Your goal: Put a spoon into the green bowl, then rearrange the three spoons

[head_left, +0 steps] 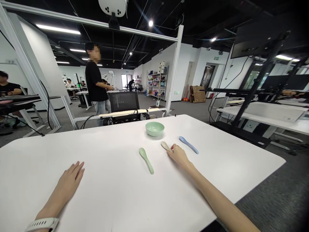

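My right hand [179,155] is closed around the handle of a beige spoon [165,145], whose bowl end sticks out past my fingertips. Most of that handle is hidden under the hand. To its left lies a green spoon [146,160], and to its right a blue spoon [189,145]. Behind the spoons stands a light green bowl [154,129], upright, its inside showing nothing. Over on the left, my left hand [70,180] rests flat on the table with its fingers stretched out, touching none of these things.
The white table [103,193] has rounded far corners. Beyond its far edge are an aluminium frame [174,71] and a black mesh chair [124,102]. A person [96,80] in a black shirt stands behind it.
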Demonstrator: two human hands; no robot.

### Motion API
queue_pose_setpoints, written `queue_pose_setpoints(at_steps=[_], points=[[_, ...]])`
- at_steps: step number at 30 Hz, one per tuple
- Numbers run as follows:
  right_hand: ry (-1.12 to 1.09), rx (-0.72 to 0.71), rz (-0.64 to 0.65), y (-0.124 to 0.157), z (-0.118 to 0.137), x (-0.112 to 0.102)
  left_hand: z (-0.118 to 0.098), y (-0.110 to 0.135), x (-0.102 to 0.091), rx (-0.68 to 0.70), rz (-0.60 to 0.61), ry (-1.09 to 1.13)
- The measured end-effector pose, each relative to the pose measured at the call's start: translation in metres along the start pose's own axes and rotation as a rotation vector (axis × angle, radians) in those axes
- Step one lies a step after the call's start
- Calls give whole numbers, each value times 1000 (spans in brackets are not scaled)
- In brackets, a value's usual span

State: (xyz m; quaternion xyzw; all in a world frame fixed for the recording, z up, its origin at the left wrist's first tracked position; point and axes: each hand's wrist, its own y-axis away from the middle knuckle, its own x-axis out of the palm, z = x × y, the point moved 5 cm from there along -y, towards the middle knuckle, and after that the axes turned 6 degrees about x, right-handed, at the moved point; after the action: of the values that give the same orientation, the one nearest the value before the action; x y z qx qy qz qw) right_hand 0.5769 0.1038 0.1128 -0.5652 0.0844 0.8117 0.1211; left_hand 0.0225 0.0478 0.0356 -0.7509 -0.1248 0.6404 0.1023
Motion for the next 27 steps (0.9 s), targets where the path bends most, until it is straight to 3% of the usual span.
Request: queue_pose_setpoints(at_steps=[27], points=[[-90,-17,-43,-13,-13,10,8,-1,6,42,-30,-9]])
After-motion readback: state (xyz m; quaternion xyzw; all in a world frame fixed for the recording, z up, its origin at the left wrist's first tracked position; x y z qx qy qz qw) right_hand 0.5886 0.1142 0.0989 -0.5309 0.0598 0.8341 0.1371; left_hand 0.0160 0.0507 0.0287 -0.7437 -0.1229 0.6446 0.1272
